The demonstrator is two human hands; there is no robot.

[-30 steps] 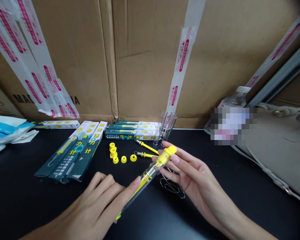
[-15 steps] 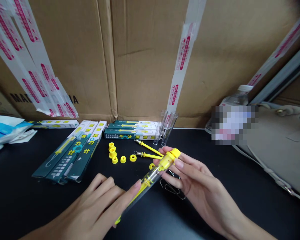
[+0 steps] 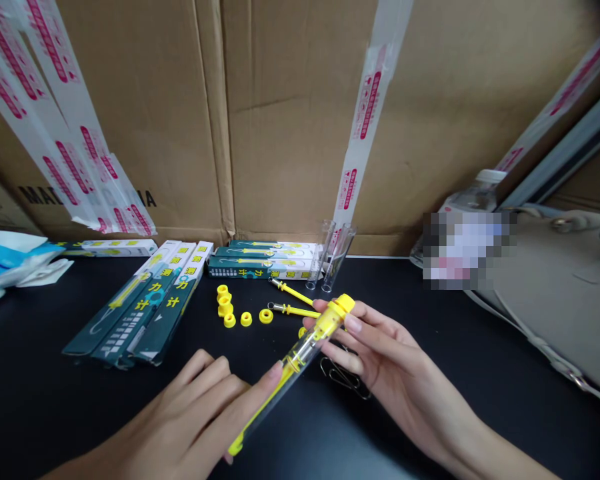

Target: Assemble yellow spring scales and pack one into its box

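Note:
A clear tube [image 3: 300, 357] with yellow parts and a metal spring inside slants between my hands. My left hand [image 3: 195, 413] grips its lower part, index finger laid along the side. The fingers of my right hand [image 3: 390, 360] close round the yellow cap [image 3: 341, 307] at the upper end. Just behind lie two yellow rods [image 3: 294, 292] with metal ends, partly hidden by my right hand. Metal hooks [image 3: 345, 379] rest on the table beneath that hand. Several small yellow rings [image 3: 266, 317] sit left of the rods.
Two clear tubes [image 3: 337, 260] stand upright near the cardboard [image 3: 290, 133]. Printed boxes [image 3: 150, 300] lie at the left, more boxes [image 3: 265, 260] at the back. A plastic bag [image 3: 15, 263] is far left; a bottle [image 3: 473, 200] and a beige bag [image 3: 560, 287] are at right.
My right hand and the capped end of the tube have shifted slightly left. Both hands keep their hold, and the tube's slant is nearly the same.

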